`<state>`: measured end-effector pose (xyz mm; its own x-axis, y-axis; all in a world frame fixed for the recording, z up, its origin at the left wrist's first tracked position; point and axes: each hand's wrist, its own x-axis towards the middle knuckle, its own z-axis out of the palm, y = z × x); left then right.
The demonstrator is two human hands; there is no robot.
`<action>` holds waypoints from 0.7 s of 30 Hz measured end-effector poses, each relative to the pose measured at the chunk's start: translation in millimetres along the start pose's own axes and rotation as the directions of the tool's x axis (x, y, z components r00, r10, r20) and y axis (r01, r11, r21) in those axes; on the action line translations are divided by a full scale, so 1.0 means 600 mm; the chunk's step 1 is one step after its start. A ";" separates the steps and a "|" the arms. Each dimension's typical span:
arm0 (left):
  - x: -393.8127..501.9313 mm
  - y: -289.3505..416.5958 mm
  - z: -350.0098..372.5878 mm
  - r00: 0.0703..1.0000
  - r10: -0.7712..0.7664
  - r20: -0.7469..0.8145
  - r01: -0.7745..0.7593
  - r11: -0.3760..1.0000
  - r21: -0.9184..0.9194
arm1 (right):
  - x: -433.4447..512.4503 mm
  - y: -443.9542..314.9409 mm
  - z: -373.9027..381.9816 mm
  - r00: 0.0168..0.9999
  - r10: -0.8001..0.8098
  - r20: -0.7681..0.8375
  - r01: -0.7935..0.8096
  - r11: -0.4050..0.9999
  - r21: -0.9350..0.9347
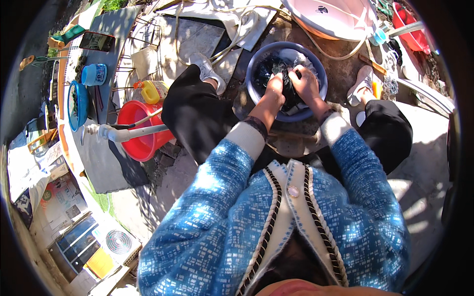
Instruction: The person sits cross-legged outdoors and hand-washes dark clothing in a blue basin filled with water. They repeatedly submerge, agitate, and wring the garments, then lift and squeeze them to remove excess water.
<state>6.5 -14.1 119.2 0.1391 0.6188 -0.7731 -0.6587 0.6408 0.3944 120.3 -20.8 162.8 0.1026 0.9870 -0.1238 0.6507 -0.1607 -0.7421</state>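
A round blue-grey plastic basin stands on the ground between my feet, holding water with some suds, dark fabric and a whitish cloth at its back. Both my hands are over it, close side by side. My left hand grips a bunched piece of dark wet cloth from the left. On the right side, my right hand is closed on the same cloth, knuckles up. The lower part of the cloth hangs into the basin. Some fingertips are hidden in its folds.
A large pale pink tub lies beyond the basin, with a hose beside it. Left are a red bucket, a yellow bottle, a grey pipe, a slab bearing a phone, a blue jar and a blue basket.
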 end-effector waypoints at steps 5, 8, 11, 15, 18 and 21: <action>-0.037 0.043 -0.020 0.995 0.073 0.072 -0.086 0.976 0.198 | -0.056 0.013 -0.014 0.999 -0.034 -0.017 0.037 0.987 0.158; -0.071 0.060 -0.034 0.997 0.022 0.068 -0.056 0.828 0.557 | -0.059 0.023 -0.033 0.995 0.100 -0.009 -0.097 0.980 0.172; -0.085 0.060 -0.052 0.996 0.017 -0.089 0.033 0.845 0.533 | -0.063 0.053 -0.030 0.990 -0.128 0.049 0.130 0.991 -0.029; -0.077 0.035 -0.079 0.996 -0.085 -0.010 0.078 0.852 0.517 | -0.076 0.083 -0.011 0.950 -0.156 0.270 0.173 0.984 -0.037; -0.069 0.011 -0.099 0.981 0.127 0.147 -0.185 0.377 0.908 | -0.086 0.060 -0.018 0.966 -0.187 0.178 0.187 0.982 0.017; -0.050 0.005 -0.101 0.882 0.201 0.427 -0.465 0.218 0.858 | -0.076 -0.001 -0.059 0.887 -0.444 0.125 0.400 0.875 0.271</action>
<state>-44.3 -58.2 113.4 0.3059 0.8684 -0.3903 0.4261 0.2418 0.8718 142.0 -65.4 192.4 -0.2920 0.9465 0.1376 0.4069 0.2531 -0.8777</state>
